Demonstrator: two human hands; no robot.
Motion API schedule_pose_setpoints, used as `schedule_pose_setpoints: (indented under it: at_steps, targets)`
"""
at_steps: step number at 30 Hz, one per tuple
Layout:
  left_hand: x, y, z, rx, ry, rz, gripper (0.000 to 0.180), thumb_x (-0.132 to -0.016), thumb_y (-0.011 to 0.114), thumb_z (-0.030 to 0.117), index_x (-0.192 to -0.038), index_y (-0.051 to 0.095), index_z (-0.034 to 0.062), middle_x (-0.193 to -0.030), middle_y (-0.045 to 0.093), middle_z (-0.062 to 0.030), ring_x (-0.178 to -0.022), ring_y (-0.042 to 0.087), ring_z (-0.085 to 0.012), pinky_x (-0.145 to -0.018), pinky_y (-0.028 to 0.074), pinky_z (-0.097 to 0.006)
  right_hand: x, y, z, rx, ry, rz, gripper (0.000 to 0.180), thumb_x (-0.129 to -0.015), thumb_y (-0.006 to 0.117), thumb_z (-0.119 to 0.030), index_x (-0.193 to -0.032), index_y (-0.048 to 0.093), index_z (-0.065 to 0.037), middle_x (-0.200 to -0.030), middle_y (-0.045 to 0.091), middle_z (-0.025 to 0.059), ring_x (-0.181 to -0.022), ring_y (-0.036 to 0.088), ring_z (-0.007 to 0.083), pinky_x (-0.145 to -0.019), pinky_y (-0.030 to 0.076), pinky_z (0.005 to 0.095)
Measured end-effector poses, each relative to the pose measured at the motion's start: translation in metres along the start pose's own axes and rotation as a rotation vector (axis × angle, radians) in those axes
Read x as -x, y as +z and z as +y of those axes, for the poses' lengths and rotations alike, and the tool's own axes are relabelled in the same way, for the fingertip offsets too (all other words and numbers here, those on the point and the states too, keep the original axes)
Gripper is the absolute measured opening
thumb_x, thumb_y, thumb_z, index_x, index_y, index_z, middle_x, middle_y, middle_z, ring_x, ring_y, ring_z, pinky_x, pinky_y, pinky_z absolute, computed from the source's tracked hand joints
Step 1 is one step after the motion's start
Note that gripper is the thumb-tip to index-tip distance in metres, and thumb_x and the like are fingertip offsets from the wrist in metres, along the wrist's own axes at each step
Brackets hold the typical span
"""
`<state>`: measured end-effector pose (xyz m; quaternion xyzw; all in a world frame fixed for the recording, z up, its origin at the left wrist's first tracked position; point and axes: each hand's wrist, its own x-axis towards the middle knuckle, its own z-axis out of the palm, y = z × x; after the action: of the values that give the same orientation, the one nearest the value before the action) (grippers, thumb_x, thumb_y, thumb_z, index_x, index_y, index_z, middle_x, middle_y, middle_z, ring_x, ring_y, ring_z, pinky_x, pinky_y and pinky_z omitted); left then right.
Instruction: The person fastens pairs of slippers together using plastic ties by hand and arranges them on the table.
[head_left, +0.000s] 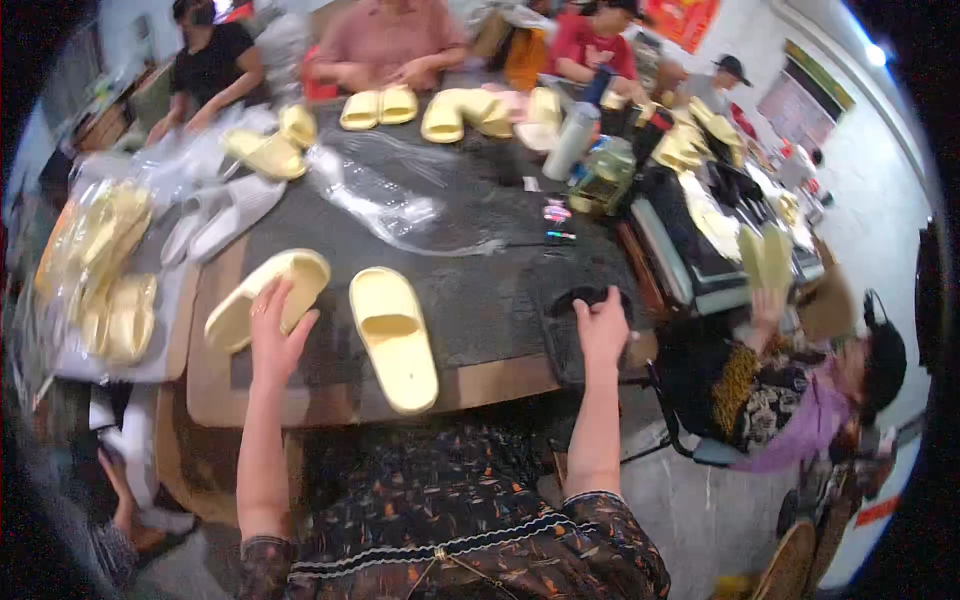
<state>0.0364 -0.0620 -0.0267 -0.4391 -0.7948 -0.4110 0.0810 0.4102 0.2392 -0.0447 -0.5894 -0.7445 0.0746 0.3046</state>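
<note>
My left hand [281,322] grips a pale yellow slipper [236,316], which lies slanted near the table's front left. Its thumb stands apart from the fingers, at the slipper's edge. To the right of it, a second yellow slipper [396,340] lies sole down with its toe pointing away from me, touched by neither hand. My right hand [603,328] is over a black object [562,325] at the front right; blur and dark colour hide what it is. The right fingers are bent down and somewhat apart, with nothing visible between them.
Clear plastic film [385,200] lies mid-table. Grey slippers [222,215] and bagged yellow slippers [112,240] lie at left. More yellow slippers [378,107] line the far edge. A bottle [572,140] and a green jar [603,172] stand back right. Several people work around the table.
</note>
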Motion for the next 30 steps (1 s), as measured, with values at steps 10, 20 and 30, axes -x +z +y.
schedule_pose_setpoints:
  at_steps: [10, 20, 30]
  targets:
    - [-0.006, -0.002, -0.036, -0.470, -0.177, 0.151, 0.086, -0.073, 0.076, 0.041, -0.142, 0.034, 0.0104, -0.144, 0.026, -0.0279, -0.133, 0.023, -0.0467, -0.106, 0.026, -0.058, 0.057, 0.024, -0.110, -0.460, -0.409, -0.462, 0.050, -0.076, 0.075, -0.026, -0.119, 0.058, -0.005, -0.092, 0.060, 0.0069, -0.077, 0.058, 0.0178, -0.072, 0.050, 0.0318]
    - [-0.001, -0.010, -0.046, -0.449, -0.274, -0.193, 0.072, -0.079, 0.067, 0.048, -0.133, 0.046, 0.0065, -0.112, 0.057, -0.0228, -0.107, 0.055, -0.0373, -0.092, 0.044, -0.045, 0.087, 0.081, -0.172, -0.375, -0.529, -0.599, 0.065, -0.078, 0.071, -0.029, -0.133, 0.046, -0.008, -0.110, 0.057, 0.0111, -0.083, 0.060, 0.0217, -0.077, 0.050, 0.0360]
    - [-0.008, -0.010, -0.062, -0.278, -0.258, -0.245, 0.061, -0.078, 0.068, 0.028, -0.130, 0.047, 0.0059, -0.109, 0.060, -0.0217, -0.100, 0.058, -0.0367, -0.090, 0.045, -0.044, 0.092, 0.088, -0.163, -0.481, -0.424, -0.624, 0.055, -0.078, 0.066, -0.016, -0.129, 0.048, -0.006, -0.100, 0.060, 0.0105, -0.064, 0.061, 0.0209, -0.068, 0.050, 0.0366]
